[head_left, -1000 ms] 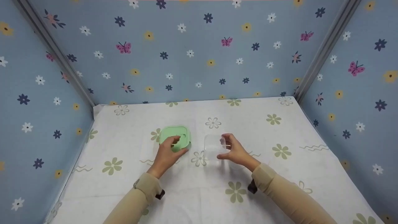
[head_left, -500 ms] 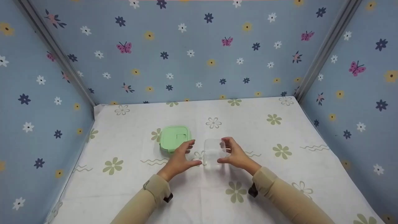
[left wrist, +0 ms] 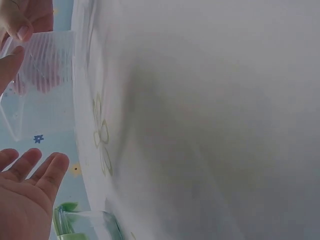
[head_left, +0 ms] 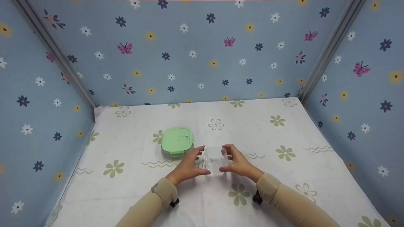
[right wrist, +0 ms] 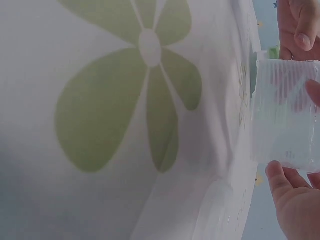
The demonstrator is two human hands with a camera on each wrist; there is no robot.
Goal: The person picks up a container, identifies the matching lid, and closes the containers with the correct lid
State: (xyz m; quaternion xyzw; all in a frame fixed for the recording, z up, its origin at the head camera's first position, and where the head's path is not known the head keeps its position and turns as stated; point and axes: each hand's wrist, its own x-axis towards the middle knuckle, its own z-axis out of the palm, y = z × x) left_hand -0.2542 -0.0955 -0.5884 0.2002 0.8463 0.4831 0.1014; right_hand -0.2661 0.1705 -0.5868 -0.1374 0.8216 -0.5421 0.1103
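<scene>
A small clear plastic container (head_left: 214,159) is in the middle of the table. My right hand (head_left: 223,159) pinches its right side between thumb and fingers. In the right wrist view the ribbed container (right wrist: 285,115) sits above my right thumb (right wrist: 287,195). My left hand (head_left: 203,160) is right beside the container's left side with straight, spread fingers. In the left wrist view the left hand (left wrist: 30,185) stands a little apart from the container (left wrist: 42,85). A green-lidded square box (head_left: 176,142) rests on the cloth just left of both hands.
The table carries a white cloth (head_left: 284,176) printed with green flowers. Blue flowered walls (head_left: 202,56) enclose it at the back and on both sides, with metal corner posts (head_left: 328,50).
My left hand let go of the green-lidded box and moved right to the clear container. My right hand drew the container slightly nearer to me.
</scene>
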